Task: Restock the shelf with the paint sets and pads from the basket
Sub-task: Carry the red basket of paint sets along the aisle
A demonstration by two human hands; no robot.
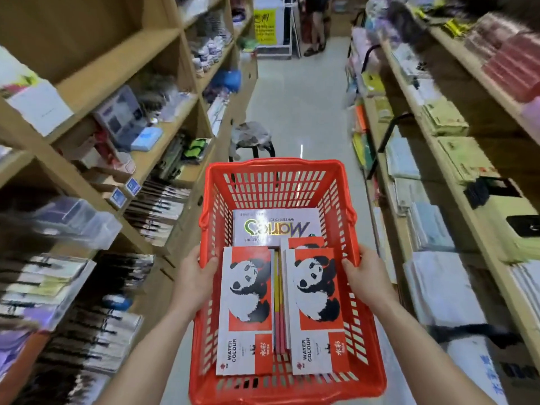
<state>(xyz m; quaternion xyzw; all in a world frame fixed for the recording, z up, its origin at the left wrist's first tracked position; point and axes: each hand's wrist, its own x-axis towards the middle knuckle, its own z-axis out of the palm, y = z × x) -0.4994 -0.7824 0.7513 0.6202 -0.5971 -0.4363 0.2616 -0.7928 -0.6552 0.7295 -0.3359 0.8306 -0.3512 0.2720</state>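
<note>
I hold a red plastic basket [279, 176] in front of me in a shop aisle. My left hand [194, 277] grips its left rim and my right hand [363, 276] grips its right rim. Inside lie two red-and-white panda watercolour sets, one on the left [247, 311] and one on the right [317, 308], on top of others whose edges show between them. Behind them lies a white Marie's watercolour box [276, 228], upside down to me.
Wooden shelves [163, 141] with brushes and boxes line the left; shelves [415, 112] with paper pads line the right. A small stool [252, 138] stands in the aisle ahead. A person's legs [314, 33] and a yellow sign [265, 26] are at the far end.
</note>
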